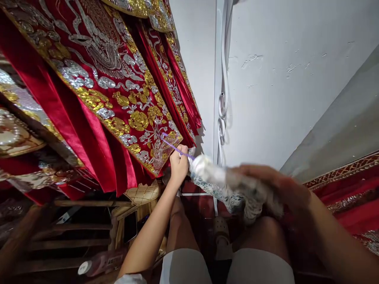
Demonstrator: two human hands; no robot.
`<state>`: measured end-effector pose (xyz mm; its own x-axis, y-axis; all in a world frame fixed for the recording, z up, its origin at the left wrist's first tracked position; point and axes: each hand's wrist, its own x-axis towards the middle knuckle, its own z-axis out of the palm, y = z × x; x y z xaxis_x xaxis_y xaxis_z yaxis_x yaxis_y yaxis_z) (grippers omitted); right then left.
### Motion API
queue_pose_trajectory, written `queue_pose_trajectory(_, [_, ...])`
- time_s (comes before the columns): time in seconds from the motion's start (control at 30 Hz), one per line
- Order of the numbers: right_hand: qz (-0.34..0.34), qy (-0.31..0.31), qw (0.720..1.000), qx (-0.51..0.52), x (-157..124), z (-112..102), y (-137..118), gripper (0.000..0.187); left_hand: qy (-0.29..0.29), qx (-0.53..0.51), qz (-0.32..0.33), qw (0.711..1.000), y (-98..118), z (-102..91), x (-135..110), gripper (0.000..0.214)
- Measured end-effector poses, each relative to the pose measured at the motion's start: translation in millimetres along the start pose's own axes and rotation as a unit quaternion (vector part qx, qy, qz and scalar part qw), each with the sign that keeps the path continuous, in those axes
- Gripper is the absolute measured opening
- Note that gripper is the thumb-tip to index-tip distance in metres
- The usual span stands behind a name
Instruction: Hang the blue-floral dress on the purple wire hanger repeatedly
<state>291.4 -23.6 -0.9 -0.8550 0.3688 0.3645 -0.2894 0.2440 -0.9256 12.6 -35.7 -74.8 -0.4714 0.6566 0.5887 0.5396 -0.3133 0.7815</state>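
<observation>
My left hand (178, 163) is closed in a pinch on a thin purple stick-like tool (174, 148), close to the lower edge of a red garment (118, 102) with gold and silver embroidery. My right hand (266, 185) is blurred by motion and wraps around a white patterned cloth bundle (219, 177) held over my knees. The purple tool's tip reaches the bundle's near end.
More embroidered red garments (174, 75) hang at the left against a white wall (281, 79). A wooden stool with a quilted cushion (142, 193) stands below. A pink bottle (100, 264) lies at the lower left. Red embroidered fabric (355, 197) lies at the right.
</observation>
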Motion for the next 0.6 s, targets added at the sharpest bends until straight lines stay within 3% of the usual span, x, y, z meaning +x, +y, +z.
queue_pose_trajectory(0.03, [-0.003, -0.079, 0.997, -0.008, -4, 5, -1, 0.070, 0.033, -0.026, -0.011, 0.999, 2, 4.9, -3, 0.055])
queue_pose_trajectory(0.07, [-0.004, -0.112, 0.993, -0.028, -6, 10, -1, 0.070, 0.061, -0.053, -0.024, 0.996, 6, 9.6, -5, 0.058])
queue_pose_trajectory(0.1, [-0.003, -0.095, 0.993, -0.068, -8, 15, 0, 0.066, 0.080, -0.089, -0.038, 0.992, 12, 14.1, -7, 0.061])
queue_pose_trajectory(0.17, [-0.001, 0.010, 0.982, -0.188, -8, 22, 7, 0.054, 0.068, -0.209, -0.072, 0.973, 27, 22.8, -9, 0.069])
queue_pose_trajectory(0.23, [-0.009, 0.099, 0.942, -0.320, -4, 23, 20, 0.059, -0.015, -0.356, -0.122, 0.926, 45, 31.1, -11, 0.077])
queue_pose_trajectory(0.33, [0.015, 0.163, 0.891, -0.424, -1, 16, 40, 0.076, -0.171, -0.489, -0.204, 0.831, 72, 41.1, -18, 0.085])
queue_pose_trajectory(0.4, [0.083, 0.168, 0.898, -0.398, -6, 7, 48, 0.057, -0.246, -0.518, -0.237, 0.785, 84, 45.0, -25, 0.084])
queue_pose_trajectory(0.47, [0.149, 0.164, 0.926, -0.306, -19, -4, 51, 0.034, -0.294, -0.528, -0.256, 0.754, 87, 46.3, -31, 0.077])
queue_pose_trajectory(0.53, [0.181, 0.197, 0.946, -0.181, -38, -18, 51, 0.034, -0.323, -0.520, -0.256, 0.748, 83, 45.4, -34, 0.062])
queue_pose_trajectory(0.6, [0.180, 0.283, 0.941, -0.053, -59, -33, 49, 0.039, -0.331, -0.491, -0.241, 0.769, 71, 42.7, -34, 0.051])
